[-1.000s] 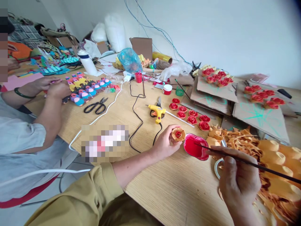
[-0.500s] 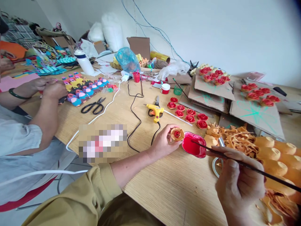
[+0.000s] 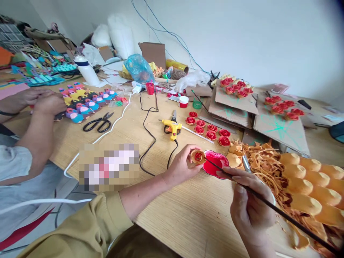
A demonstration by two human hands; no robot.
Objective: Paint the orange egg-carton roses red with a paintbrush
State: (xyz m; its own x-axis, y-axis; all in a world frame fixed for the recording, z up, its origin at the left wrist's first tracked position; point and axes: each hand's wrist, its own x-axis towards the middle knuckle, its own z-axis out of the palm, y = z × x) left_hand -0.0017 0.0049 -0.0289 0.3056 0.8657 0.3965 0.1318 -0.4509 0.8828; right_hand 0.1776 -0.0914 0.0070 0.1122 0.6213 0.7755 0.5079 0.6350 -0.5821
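Observation:
Between the thumb and fingers of my left hand (image 3: pixel 185 163) is a small orange flower (image 3: pixel 198 157) with a red-painted centre. My right hand (image 3: pixel 251 202) grips a long dark paintbrush (image 3: pixel 264 200), its tip touching or very close to the flower's right edge. Beneath the brush, a dish of red paint (image 3: pixel 216 161) sits on the table just right of the flower. Several finished-looking red flowers (image 3: pixel 211 134) lie in rows beyond it.
A yellow glue gun (image 3: pixel 172 129) lies ahead, its black cord running across the table (image 3: pixel 172 208). Orange egg-carton material (image 3: pixel 298 182) and scraps (image 3: pixel 264 165) fill the right. Black scissors (image 3: pixel 98 123) lie left, near another person's hands (image 3: pixel 48 102). Cardboard sheets (image 3: pixel 282 130) hold more red flowers.
The brush tip has moved left from the paint dish to the flower, and my right hand has moved left with it. The flower has turned slightly; the whole view has shifted.

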